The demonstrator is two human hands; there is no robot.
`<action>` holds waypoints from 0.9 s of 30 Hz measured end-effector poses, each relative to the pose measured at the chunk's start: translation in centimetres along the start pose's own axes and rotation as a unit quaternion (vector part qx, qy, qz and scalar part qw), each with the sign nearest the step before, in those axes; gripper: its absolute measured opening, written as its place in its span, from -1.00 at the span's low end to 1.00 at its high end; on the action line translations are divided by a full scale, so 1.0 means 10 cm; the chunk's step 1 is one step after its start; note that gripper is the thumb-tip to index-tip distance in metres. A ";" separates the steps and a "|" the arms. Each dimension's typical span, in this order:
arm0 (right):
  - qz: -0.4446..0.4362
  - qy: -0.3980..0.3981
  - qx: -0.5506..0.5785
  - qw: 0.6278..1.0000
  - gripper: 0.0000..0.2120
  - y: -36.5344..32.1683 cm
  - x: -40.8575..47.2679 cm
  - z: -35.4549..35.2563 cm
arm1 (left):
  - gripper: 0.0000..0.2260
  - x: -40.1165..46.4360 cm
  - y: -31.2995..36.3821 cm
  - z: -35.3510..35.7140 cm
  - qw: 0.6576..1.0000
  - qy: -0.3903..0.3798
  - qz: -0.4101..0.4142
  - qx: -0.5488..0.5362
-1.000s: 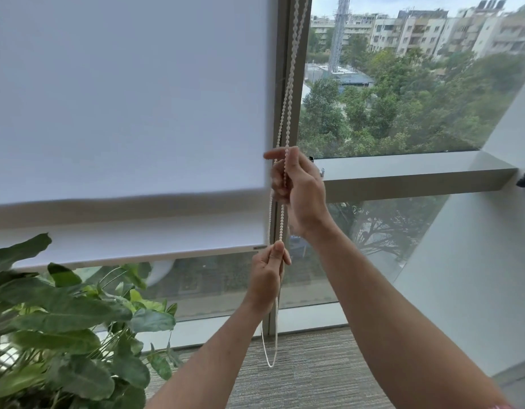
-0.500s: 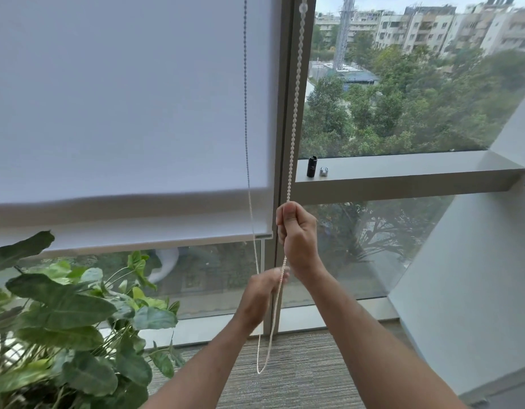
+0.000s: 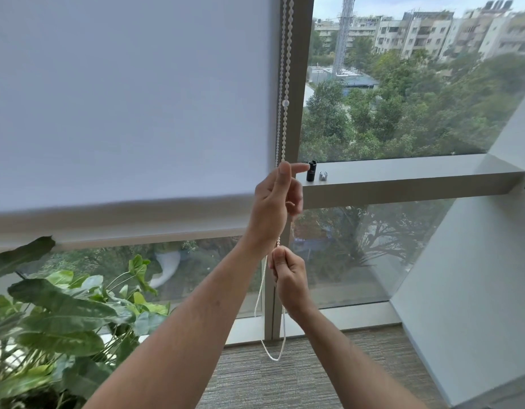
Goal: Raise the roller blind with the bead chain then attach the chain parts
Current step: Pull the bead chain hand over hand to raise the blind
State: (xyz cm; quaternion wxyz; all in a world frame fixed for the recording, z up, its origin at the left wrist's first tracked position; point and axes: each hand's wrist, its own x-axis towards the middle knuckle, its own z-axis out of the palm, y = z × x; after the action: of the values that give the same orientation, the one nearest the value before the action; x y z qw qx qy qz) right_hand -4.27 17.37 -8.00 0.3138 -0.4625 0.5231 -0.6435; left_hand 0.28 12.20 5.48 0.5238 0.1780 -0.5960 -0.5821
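My right hand [image 3: 290, 278] is pinching the chain [image 3: 285, 84] low; my left hand [image 3: 274, 208], half-open, is reaching above it along the vertical strand

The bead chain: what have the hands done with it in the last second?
The left hand rose up the bead chain; its fingers look loosely open. The right hand dropped low, gripping the chain. The roller blind hangs about the same; the black part stays on the ledge.
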 end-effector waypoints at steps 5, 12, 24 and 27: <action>0.028 -0.005 -0.008 1.000 -0.65 0.12 -0.11 -0.05 | -0.61 -0.08 -0.19 0.04 0.999 0.033 -0.005 0.008; 0.112 -0.062 -0.007 0.992 -0.64 0.31 -0.30 -0.18 | -0.61 -0.36 -0.54 -0.13 0.998 0.054 -0.018 -0.012; 0.058 0.011 0.029 0.998 -0.54 -0.22 0.33 -0.39 | -0.62 -0.78 -0.94 -0.17 0.993 0.063 -0.095 0.020; 0.000 -0.014 0.094 0.996 -0.56 -0.68 0.47 -0.29 | -0.62 -0.81 -0.95 -0.20 0.992 0.068 -0.107 0.029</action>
State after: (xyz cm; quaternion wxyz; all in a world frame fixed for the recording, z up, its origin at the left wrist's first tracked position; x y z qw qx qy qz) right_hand -8.18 16.08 -0.28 0.3630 -0.4398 0.4561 -0.6832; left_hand 1.31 15.40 -6.74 0.4925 0.2949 -0.5528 -0.6041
